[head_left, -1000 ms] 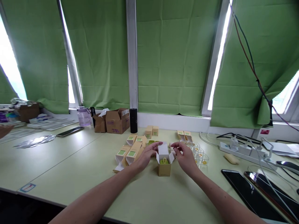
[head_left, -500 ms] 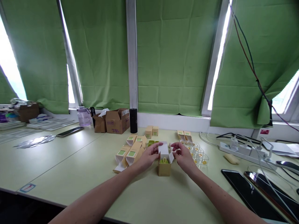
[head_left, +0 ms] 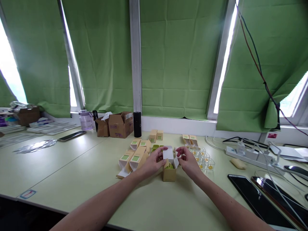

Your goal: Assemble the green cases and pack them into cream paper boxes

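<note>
A small tan cardboard box (head_left: 169, 175) stands upright on the table with its white-lined lid raised at the back. A green item with a pale loop (head_left: 169, 166) shows inside it, partly covered by the left flap. My left hand (head_left: 155, 159) has its thumb against that left flap, fingers curled behind. On the other side, my right hand (head_left: 189, 160) pinches at the white right flap (head_left: 176, 162). Green pieces (head_left: 156, 147) lie behind my left hand. Clear cups with yellow centres (head_left: 204, 158) are grouped beyond my right hand.
Several open tan boxes (head_left: 136, 158) lie left of my left hand. Two closed boxes (head_left: 156, 136) stand farther back, near a black cylinder (head_left: 137, 124) and a brown carton (head_left: 120, 125). At right are a power strip (head_left: 252, 157), cables and a dark tablet (head_left: 255, 199).
The box's left flap has tilted inward over the green item under my left thumb. My right hand has stayed nearly still at the right flap.
</note>
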Action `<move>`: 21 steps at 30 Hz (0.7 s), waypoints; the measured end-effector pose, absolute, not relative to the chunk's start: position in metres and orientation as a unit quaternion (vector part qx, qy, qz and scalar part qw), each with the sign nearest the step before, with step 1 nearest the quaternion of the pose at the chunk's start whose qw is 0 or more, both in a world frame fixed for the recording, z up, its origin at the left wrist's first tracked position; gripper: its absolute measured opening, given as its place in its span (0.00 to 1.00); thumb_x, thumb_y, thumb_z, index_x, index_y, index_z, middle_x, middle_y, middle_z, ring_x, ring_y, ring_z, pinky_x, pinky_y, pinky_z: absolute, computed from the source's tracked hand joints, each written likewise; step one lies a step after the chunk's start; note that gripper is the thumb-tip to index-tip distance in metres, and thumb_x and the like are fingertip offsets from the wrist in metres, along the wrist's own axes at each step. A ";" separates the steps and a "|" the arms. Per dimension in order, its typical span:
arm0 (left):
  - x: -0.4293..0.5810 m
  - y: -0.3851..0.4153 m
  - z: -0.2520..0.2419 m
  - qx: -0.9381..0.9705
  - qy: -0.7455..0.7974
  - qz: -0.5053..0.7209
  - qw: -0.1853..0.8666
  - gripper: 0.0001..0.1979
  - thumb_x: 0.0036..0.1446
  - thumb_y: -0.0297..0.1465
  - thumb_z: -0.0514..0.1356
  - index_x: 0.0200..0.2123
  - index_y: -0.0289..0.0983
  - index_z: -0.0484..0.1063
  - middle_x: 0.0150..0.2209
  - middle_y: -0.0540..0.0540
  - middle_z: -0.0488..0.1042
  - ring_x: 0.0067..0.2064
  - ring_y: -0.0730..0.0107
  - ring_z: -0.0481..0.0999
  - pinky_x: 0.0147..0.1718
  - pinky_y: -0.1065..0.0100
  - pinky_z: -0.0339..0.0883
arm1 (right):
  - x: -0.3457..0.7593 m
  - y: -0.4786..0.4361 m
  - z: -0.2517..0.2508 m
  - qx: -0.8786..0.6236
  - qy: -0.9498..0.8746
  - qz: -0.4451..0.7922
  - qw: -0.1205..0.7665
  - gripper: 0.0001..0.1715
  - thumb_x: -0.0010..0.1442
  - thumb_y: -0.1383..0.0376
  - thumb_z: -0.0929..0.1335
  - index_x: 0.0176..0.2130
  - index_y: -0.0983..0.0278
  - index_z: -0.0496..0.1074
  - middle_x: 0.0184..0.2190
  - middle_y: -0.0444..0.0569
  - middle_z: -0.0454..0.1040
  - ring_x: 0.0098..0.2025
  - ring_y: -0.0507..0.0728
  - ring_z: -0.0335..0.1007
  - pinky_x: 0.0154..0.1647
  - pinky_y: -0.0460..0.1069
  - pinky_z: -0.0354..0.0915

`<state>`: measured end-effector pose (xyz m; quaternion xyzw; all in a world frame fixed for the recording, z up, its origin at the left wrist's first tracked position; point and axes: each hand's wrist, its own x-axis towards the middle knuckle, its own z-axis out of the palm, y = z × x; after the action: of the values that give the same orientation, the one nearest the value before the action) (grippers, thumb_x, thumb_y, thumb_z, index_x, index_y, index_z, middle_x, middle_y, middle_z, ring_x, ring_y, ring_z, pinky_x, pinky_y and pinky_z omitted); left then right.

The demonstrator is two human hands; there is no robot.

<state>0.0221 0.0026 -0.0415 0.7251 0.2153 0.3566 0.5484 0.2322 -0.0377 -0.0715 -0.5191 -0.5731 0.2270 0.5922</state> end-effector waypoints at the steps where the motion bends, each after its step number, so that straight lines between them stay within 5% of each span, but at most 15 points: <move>1: 0.022 0.003 -0.042 0.727 0.218 0.356 0.545 0.30 0.60 0.29 0.67 0.64 0.37 0.65 0.53 0.37 0.78 0.56 0.55 0.77 0.57 0.55 0.67 | 0.232 -0.038 -0.071 -0.519 -0.571 0.230 0.593 0.19 0.49 0.64 0.67 0.43 0.59 0.69 0.35 0.44 0.72 0.27 0.53 0.66 0.25 0.47 0.62; 21: 0.026 0.001 -0.041 0.735 0.225 0.364 0.526 0.30 0.57 0.27 0.65 0.63 0.36 0.65 0.44 0.42 0.77 0.46 0.61 0.76 0.46 0.62 0.67 | 0.220 -0.047 -0.066 -0.506 -0.572 0.317 0.562 0.25 0.53 0.56 0.69 0.49 0.58 0.64 0.39 0.42 0.67 0.28 0.51 0.64 0.21 0.45 0.56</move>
<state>0.0257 0.0010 -0.0413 0.7347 0.2254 0.3643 0.5260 0.2200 -0.0474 -0.0656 -0.5058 -0.5724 0.3173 0.5620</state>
